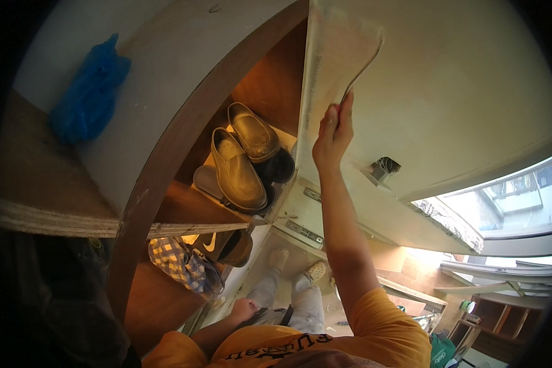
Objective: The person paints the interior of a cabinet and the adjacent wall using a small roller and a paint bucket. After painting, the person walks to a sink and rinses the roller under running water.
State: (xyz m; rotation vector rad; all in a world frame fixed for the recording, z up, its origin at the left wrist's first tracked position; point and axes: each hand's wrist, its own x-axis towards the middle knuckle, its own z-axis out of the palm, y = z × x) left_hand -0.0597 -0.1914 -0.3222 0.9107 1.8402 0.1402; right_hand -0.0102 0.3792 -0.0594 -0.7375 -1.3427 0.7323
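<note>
Raised high before me, my right hand (335, 133) grips a thin flat tool (365, 66), seen edge-on. Its exact kind cannot be made out. The tool's far end lies against the pale wall (432, 92), beside a pinkish patch (349, 46) at the wall's left edge. My left hand (244, 309) hangs low near my waist with its fingers curled. Whether anything is inside it is hidden.
To the left, a wooden shelf unit (165, 133) holds dusty clogs (239, 175), other shoes and a checked cloth (177, 262). A blue plastic bag (92, 92) sits further left. A square opening (386, 165) pierces the wall. A window (510, 198) is at right.
</note>
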